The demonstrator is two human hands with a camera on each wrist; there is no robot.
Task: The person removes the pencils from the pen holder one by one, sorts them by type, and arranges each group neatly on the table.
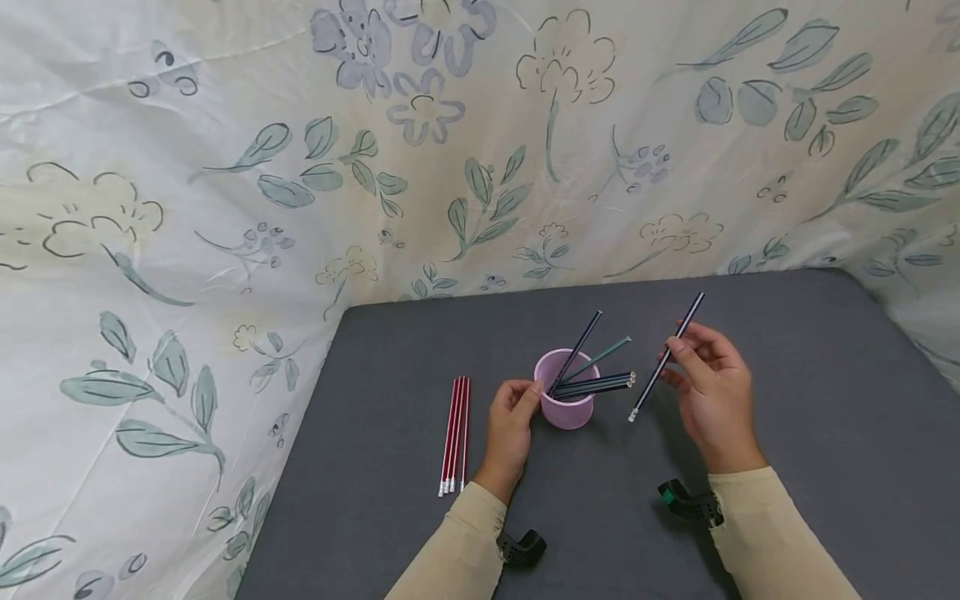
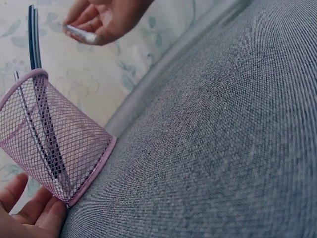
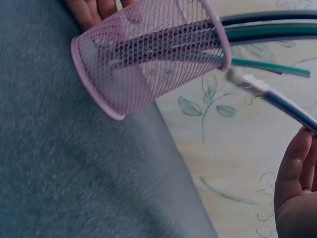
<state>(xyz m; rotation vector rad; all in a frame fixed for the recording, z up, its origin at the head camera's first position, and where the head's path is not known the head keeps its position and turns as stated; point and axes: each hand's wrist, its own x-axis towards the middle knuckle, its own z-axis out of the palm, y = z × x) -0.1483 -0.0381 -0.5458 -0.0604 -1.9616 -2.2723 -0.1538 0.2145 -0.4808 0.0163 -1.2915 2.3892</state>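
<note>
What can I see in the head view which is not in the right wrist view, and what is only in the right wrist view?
Only the head view shows the red pencils lying left of the pink cup, and the beige sleeves.

Only the right wrist view clearly shows the cup's open mesh weave, with pencil parts visible through it.

Both show the cup holding pencils, the left hand at it, the right hand with a dark pencil, the grey tabletop and the floral cloth.

Head view: soft, diffuse light; cloth (image 1: 247, 92) brightest at left, duller right. Faint shadow on tabletop (image 1: 600, 517) beside right sleeve (image 1: 765, 525). Wrist views dimmer, softer; pencils (image 3: 267, 33) bow near right wrist frame's edge.
</note>
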